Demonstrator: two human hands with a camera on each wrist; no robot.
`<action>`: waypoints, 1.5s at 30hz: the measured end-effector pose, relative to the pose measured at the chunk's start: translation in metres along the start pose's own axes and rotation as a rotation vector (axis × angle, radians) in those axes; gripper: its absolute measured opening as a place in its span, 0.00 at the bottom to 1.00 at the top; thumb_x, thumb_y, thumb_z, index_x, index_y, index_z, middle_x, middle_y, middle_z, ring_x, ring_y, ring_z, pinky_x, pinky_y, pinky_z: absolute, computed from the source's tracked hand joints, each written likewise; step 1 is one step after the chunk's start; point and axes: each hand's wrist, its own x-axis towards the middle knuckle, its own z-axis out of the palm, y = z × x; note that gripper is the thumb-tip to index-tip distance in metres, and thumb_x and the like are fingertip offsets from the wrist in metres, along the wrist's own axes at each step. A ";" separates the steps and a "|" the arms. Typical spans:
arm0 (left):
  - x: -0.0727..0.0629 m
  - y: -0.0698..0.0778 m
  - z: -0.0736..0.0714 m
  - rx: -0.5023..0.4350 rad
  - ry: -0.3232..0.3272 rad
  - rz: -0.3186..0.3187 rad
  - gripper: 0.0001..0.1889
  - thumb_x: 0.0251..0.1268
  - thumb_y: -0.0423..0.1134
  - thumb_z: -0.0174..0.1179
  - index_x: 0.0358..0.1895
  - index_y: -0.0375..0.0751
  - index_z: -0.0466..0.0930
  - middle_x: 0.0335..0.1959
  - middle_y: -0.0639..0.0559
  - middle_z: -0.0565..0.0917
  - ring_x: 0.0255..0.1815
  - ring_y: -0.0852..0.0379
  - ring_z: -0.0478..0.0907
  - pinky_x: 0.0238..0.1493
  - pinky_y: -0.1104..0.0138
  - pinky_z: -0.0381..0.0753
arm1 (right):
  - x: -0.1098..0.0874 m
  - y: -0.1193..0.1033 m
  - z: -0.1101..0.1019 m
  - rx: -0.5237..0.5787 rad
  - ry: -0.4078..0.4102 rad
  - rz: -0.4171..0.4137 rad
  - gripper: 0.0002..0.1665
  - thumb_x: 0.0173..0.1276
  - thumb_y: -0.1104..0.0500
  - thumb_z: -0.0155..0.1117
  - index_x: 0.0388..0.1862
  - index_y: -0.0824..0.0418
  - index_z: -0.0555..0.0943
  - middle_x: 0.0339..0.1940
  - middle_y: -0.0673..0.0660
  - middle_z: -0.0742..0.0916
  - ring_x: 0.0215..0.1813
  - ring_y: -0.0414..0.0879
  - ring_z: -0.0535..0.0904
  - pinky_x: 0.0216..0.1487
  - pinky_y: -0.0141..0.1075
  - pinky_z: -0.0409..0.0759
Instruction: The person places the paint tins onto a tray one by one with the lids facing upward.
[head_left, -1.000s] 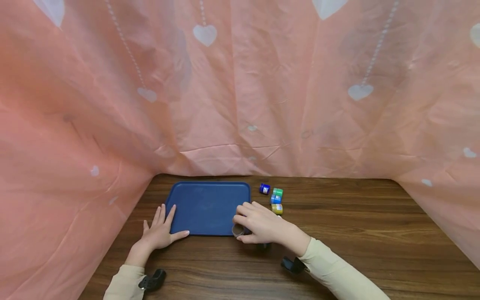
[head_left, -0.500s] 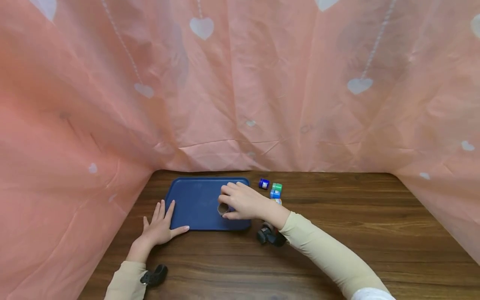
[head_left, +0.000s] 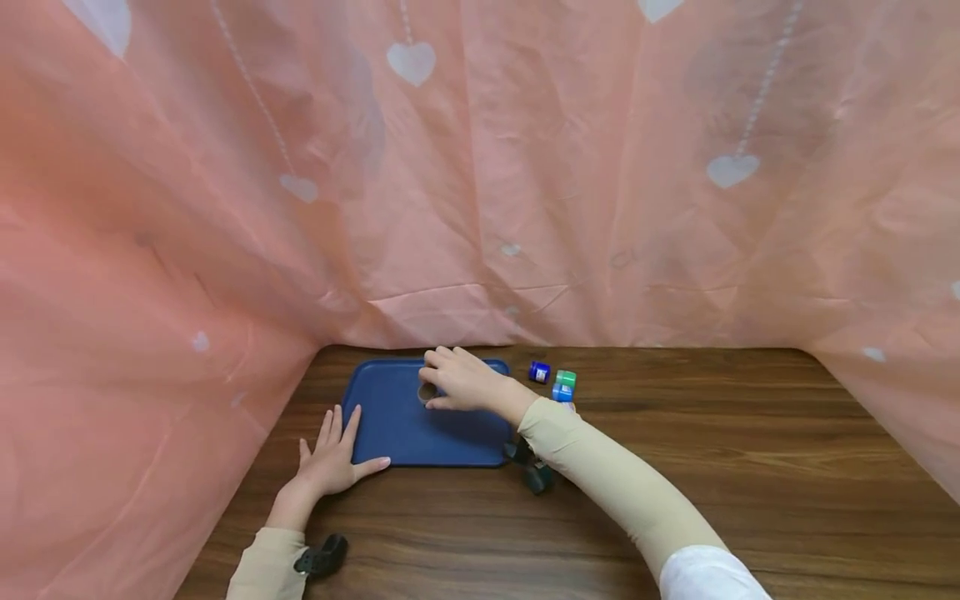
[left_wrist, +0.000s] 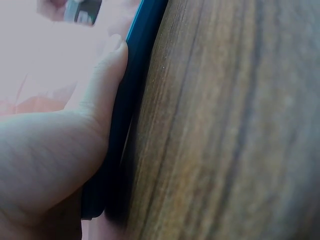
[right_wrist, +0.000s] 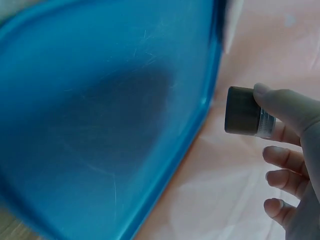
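Note:
My left hand (head_left: 330, 467) lies at the near left corner of the blue tray (head_left: 397, 433), fingers straight and spread, thumb along the near rim. In the left wrist view that thumb (left_wrist: 107, 70) rests at the tray's edge. Over the far middle of the tray, my right hand (head_left: 468, 379) pinches a small paint jar (head_left: 427, 392). The right wrist view shows the jar (right_wrist: 242, 111) with a dark brown body and a clear ridged cap, held between thumb and forefinger while the other fingers curl loosely. A shadow falls on the tray below.
Right of the tray lie a dark blue jar (head_left: 539, 372), a green jar (head_left: 566, 379) and a lighter blue jar (head_left: 562, 392). Another jar is mostly hidden by the right sleeve (head_left: 600, 467). A pink curtain (head_left: 480, 208) hangs behind the wooden table (head_left: 712, 442).
My right hand has carried the brown jar from the tray's near right corner leftward and away, to above its far middle. The left hand has stayed at the left corner.

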 end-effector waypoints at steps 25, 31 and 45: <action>-0.004 0.014 0.002 0.023 -0.002 0.008 0.60 0.52 0.75 0.57 0.80 0.43 0.41 0.79 0.30 0.38 0.80 0.32 0.32 0.64 0.23 0.36 | 0.074 -0.016 0.062 0.066 -0.157 0.330 0.21 0.70 0.42 0.61 0.57 0.47 0.79 0.48 0.50 0.79 0.47 0.43 0.74 0.45 0.35 0.75; -0.005 0.014 0.003 0.026 -0.021 -0.001 0.60 0.52 0.76 0.56 0.80 0.44 0.39 0.79 0.29 0.36 0.80 0.32 0.31 0.64 0.23 0.35 | 0.087 -0.022 0.066 0.157 -0.171 0.439 0.23 0.69 0.42 0.62 0.59 0.46 0.79 0.51 0.50 0.80 0.51 0.44 0.75 0.51 0.38 0.77; -0.011 0.014 0.006 0.011 -0.029 -0.014 0.61 0.51 0.76 0.56 0.80 0.45 0.39 0.79 0.31 0.35 0.80 0.32 0.30 0.64 0.23 0.34 | 0.095 -0.034 0.074 0.281 -0.130 0.602 0.23 0.66 0.41 0.64 0.58 0.44 0.80 0.53 0.51 0.80 0.55 0.47 0.77 0.56 0.41 0.79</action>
